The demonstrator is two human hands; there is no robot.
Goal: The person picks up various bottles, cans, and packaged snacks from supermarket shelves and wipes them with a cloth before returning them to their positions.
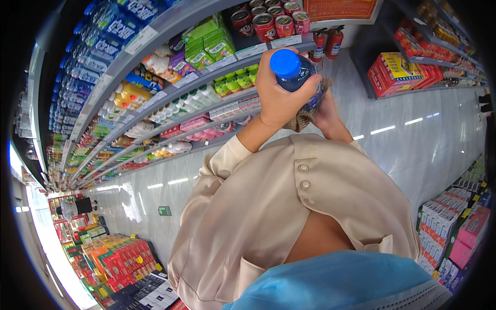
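My left hand [273, 95] grips a plastic drink bottle [295, 79] by its upper part, the thumb across the front. The bottle has a bright blue screw cap [285, 63] and a dark blue body, and its cap end tilts up toward me. Around its lower part lies a brown ribbed cloth [300, 121]. My right hand [327, 110] holds this cloth against the bottle's far side; the bottle and cloth hide most of its fingers. The bottle's base is out of sight.
A long drink shelf [217, 66] runs along the left, with blue-capped bottles [110, 38], green cartons [209, 44] and red cans [267, 25]. Fire extinguishers [334, 42] stand past its end. Boxed goods [397, 73] are at right, stacked cartons [438, 224] lower right. Farther left stands a person [75, 205].
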